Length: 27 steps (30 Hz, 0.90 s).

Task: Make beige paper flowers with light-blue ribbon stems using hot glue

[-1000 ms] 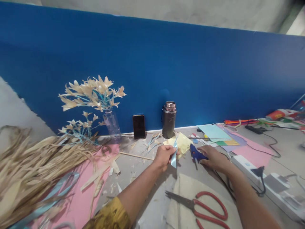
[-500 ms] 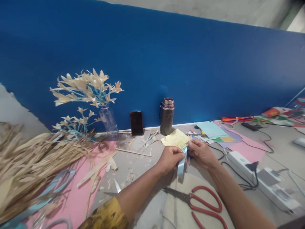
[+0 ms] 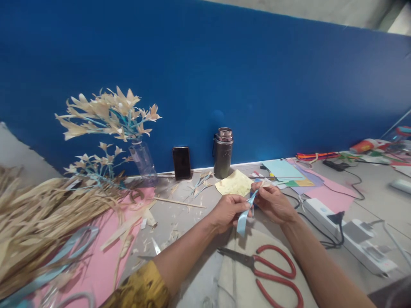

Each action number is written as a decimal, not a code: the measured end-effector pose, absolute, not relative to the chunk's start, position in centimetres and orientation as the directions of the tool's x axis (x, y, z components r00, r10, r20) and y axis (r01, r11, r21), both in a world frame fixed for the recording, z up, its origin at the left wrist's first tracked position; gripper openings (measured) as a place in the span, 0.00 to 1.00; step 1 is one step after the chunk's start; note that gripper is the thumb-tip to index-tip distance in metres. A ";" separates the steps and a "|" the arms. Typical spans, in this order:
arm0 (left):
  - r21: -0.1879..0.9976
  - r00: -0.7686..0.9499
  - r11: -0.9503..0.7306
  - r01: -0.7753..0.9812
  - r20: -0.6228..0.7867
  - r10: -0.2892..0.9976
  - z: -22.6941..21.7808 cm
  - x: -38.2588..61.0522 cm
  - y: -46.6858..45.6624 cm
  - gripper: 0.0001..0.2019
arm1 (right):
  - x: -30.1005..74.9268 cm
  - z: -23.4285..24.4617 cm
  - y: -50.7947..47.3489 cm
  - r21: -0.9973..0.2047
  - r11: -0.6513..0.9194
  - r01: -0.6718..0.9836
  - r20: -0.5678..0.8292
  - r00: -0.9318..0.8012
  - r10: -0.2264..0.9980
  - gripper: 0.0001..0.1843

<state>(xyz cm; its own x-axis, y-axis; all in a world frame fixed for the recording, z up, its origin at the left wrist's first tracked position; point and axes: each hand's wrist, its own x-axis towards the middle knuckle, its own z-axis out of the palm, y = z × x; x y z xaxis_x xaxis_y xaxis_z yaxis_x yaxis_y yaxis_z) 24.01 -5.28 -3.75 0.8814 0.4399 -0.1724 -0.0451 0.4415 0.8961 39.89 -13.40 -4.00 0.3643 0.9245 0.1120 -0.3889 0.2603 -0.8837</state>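
A light blue satin ribbon (image 3: 243, 222) runs between my two hands, its loose end hanging below my left hand (image 3: 229, 211). The left thumb and fingers pinch the ribbon. My right hand (image 3: 274, 203) is closed with its fingertips at the ribbon's upper end, round a thin stem whose pale tip peeks out; the fingers hide most of it. Just behind the hands lies a crumpled yellow paper (image 3: 233, 183). Closer to me, red-handled scissors (image 3: 253, 262) rest on a pale sheet (image 3: 231, 280).
Dried husks (image 3: 41, 214) and pink paper (image 3: 96, 256) cover the left side. Husk flowers (image 3: 109, 113) stand in a clear plastic bottle (image 3: 143, 160). A phone (image 3: 181, 163) and a metal flask (image 3: 223, 154) stand by the wall. A power strip (image 3: 346, 239) with cables lies right.
My right hand has turned and shifted slightly right, drawing the ribbon into a slanted line. My left hand stays pinched on it. The whole view has moved a little.
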 end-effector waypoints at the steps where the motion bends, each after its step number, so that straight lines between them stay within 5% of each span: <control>1: 0.905 0.864 0.423 -0.043 -0.179 0.471 -3.8 24.1 -5.4 0.17 | 39.9 -4.0 -13.4 -0.883 0.259 -0.392 0.108 0.368 0.924 0.15; 8: 0.965 0.751 0.255 -0.056 -0.127 0.648 -4.0 24.3 -5.6 0.12 | 39.8 -4.1 -13.1 -0.903 0.200 -0.379 0.060 0.350 0.935 0.25; 13: 0.999 0.723 0.030 -0.030 0.001 0.691 -3.8 24.2 -5.7 0.12 | 39.4 -4.6 -12.6 -0.903 0.238 -0.359 0.054 0.453 0.890 0.16; 27: 0.875 0.854 0.474 -0.100 -0.169 0.492 -3.2 24.0 -5.4 0.17 | 39.8 -4.1 -13.4 -0.853 0.259 -0.454 0.090 0.361 0.928 0.15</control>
<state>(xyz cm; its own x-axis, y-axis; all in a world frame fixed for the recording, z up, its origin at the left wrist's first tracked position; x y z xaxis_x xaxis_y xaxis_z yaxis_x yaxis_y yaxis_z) 24.03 -5.41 -3.21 0.8543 0.4916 -0.1686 -0.1004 0.4744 0.8745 39.81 -13.42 -4.10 0.3609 0.9282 0.0905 -0.4535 0.2594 -0.8527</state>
